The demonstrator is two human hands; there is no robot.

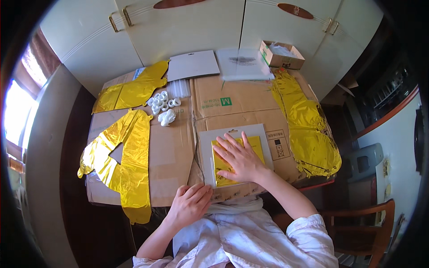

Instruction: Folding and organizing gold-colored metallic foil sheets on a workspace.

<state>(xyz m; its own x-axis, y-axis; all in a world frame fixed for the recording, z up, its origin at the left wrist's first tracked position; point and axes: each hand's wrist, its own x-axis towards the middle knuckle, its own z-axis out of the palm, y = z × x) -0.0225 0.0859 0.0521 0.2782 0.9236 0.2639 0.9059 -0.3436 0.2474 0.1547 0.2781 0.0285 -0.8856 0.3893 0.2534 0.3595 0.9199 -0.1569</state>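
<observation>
My right hand (240,158) lies flat, fingers spread, on a folded gold foil sheet (255,144). Beneath the foil is a pale grey backing card (266,152) with a hanging slot at its far edge. At the card's near left corner, my left hand (191,203) has its fingers curled and pinched together; the fingertips meet the corner. Left of both hands, a flat gold foil balloon (135,154) with a triangular opening hangs partly over the table's near edge. On the right lies a crumpled gold foil balloon (308,127).
Flattened cardboard (241,100) covers the table. Farther back are another gold foil piece (134,91), white tape rings (161,100), a crumpled white lump (166,118), thin clear strips (179,88), white cards (193,65), clear sleeves (245,64) and an open box (282,56). A wooden chair (377,223) stands right.
</observation>
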